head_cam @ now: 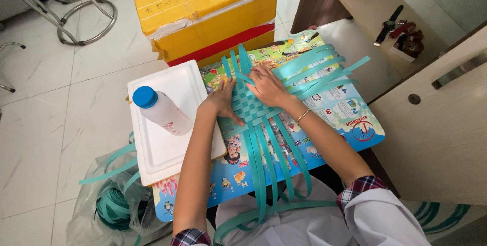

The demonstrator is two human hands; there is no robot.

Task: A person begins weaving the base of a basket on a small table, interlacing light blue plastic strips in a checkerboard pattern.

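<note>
Centre of the frame, and both hands are pressed down on a patch of woven teal strips (252, 108), laid flat on a colourful printed board (350, 119). The left hand (223, 101) is spread open, palm down, at the left edge of the weave, fingers pointed toward the lower right; nothing is gripped. The right hand (267, 86) is set on the upper part of the weave, fingers curled over the strips near the top; whether a strip is pinched beneath cannot be told. The weave is found directly under and between the two hands, the right hand being the nearer to the loose ends at the upper right. One set of long strips is run down toward the bottom of the frame, the other fanned out to the upper right. A white foam lid (167, 149) with a blue-capped bottle (161, 110) lying on it is seen just left of the left hand, a yellow box (203, 15) above
</note>
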